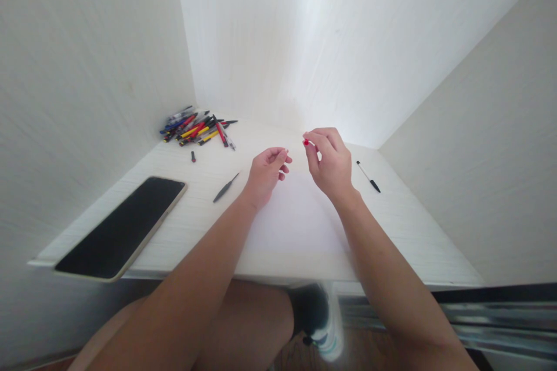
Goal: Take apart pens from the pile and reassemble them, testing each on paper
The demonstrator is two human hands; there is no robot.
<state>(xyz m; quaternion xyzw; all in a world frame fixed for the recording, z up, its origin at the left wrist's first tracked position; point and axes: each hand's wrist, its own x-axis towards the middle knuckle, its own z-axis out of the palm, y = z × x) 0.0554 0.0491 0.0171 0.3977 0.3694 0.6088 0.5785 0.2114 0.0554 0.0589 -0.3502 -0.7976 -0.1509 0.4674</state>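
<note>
My right hand (329, 159) pinches a small red piece (306, 142) between thumb and forefinger, above the table. It is too small to tell its kind. A short gap to the left, my left hand (268, 171) is closed, thumb against forefinger; what it holds, if anything, I cannot make out. Below both hands lies a white sheet of paper (296, 220). Beside my left wrist is a thin dark grey pointed piece (225, 188). To the right of my right hand lies a slim white pen with black ends (369, 177).
A pile of pens (195, 127) in several colours sits in the back left corner. Near it lies a small dark cap-like piece (193, 157). A phone (124, 226) overhangs the front left edge of the white table (409, 232). Walls enclose the back and both sides.
</note>
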